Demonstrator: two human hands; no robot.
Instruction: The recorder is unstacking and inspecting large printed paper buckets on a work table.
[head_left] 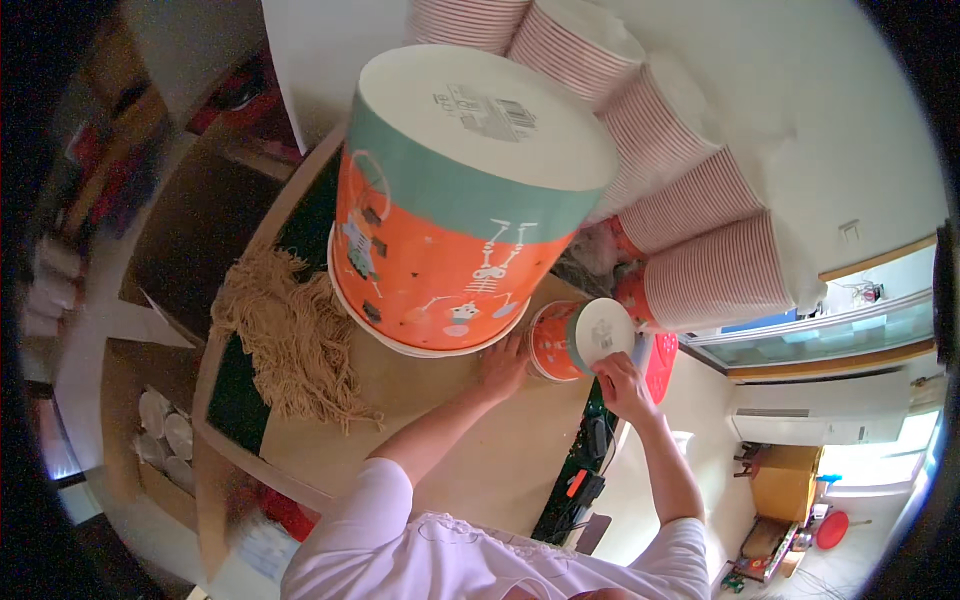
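Observation:
A large paper bucket (430,270), orange and teal with skeleton drawings, stands upside down with its white base up. To its right a small paper bucket (565,342) of matching pattern lies tipped, white base toward the right. My left hand (505,368) is between the two, its partly visible fingers stretched out beside the small bucket's rim. The fingers of my right hand (622,385) are bent and closed at the edge of the small bucket's base. Whether they pinch anything else is hidden.
A heap of beige cords (290,335) lies left on the table (450,470). Several stacks of nested paper buckets (715,270) lean along the far right. Black devices with cables (590,475) sit at the right edge. An open carton (150,480) of round white items stands lower left.

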